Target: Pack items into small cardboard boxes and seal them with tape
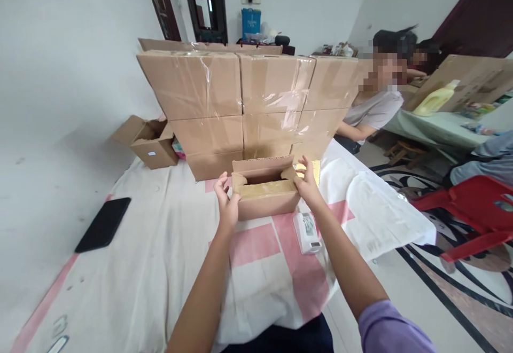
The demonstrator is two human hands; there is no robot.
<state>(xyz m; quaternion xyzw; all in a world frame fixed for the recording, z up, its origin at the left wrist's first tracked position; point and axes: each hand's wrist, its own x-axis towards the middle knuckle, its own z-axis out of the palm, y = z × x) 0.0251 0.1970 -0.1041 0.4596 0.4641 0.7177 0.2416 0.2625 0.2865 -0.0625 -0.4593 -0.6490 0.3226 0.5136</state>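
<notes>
A small open cardboard box (267, 204) stands on the cloth-covered table (160, 267) in front of me. My left hand (226, 201) grips its left end, with the thumb on the left side flap. On the other end, my right hand (306, 183) holds the right flap. The back flap stands up, and the inside looks tan. A small white device (306, 232) lies on the cloth just right of the box, below my right forearm.
A wall of taped cardboard boxes (244, 102) stands right behind the small box. An open carton (149, 140) sits at the far left. A black phone (103, 224) lies at the left. A seated person (374, 104) and a red chair (476, 209) are to the right.
</notes>
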